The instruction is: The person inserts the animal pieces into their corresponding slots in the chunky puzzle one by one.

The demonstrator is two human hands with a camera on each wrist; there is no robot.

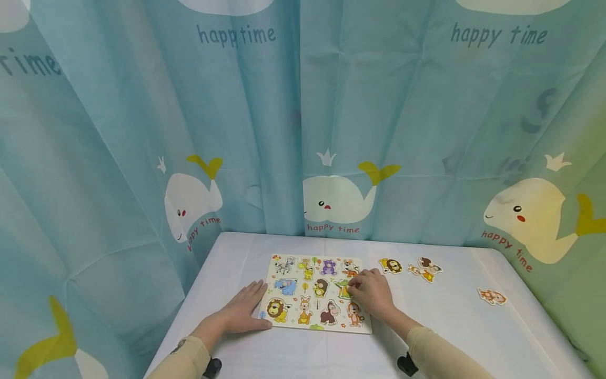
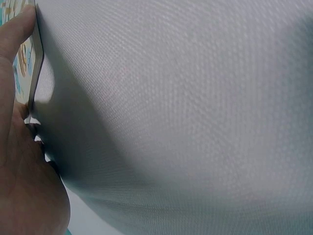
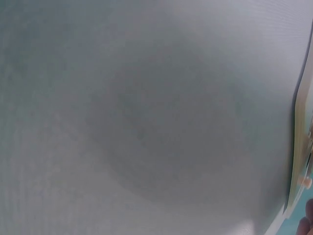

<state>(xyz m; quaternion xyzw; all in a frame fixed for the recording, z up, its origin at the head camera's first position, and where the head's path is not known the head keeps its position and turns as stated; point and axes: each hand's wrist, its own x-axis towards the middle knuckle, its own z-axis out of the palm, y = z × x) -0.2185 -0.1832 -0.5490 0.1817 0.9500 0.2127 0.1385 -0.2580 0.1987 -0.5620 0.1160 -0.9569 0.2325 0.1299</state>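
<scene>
A wooden animal puzzle board (image 1: 300,301) lies on the white-covered table. My left hand (image 1: 243,310) rests at its left edge with the fingers stretched out and the thumb along the front corner. In the left wrist view the thumb (image 2: 19,29) lies against the board's edge. My right hand (image 1: 373,292) is over the board's right side, its fingertips pinching a green crocodile piece (image 1: 343,289) at the crocodile's place. Those fingers partly cover the piece. Around it on the board are a tiger (image 1: 350,269), a hedgehog (image 1: 321,288) and a monkey (image 1: 354,314).
To the right of the board lie a loose lion piece (image 1: 390,265), an orange piece (image 1: 425,272) overlapping a brown one (image 1: 428,262), and a monkey piece (image 1: 492,296) farther right. A blue whale-print curtain (image 1: 265,131) hangs behind the table (image 1: 454,337).
</scene>
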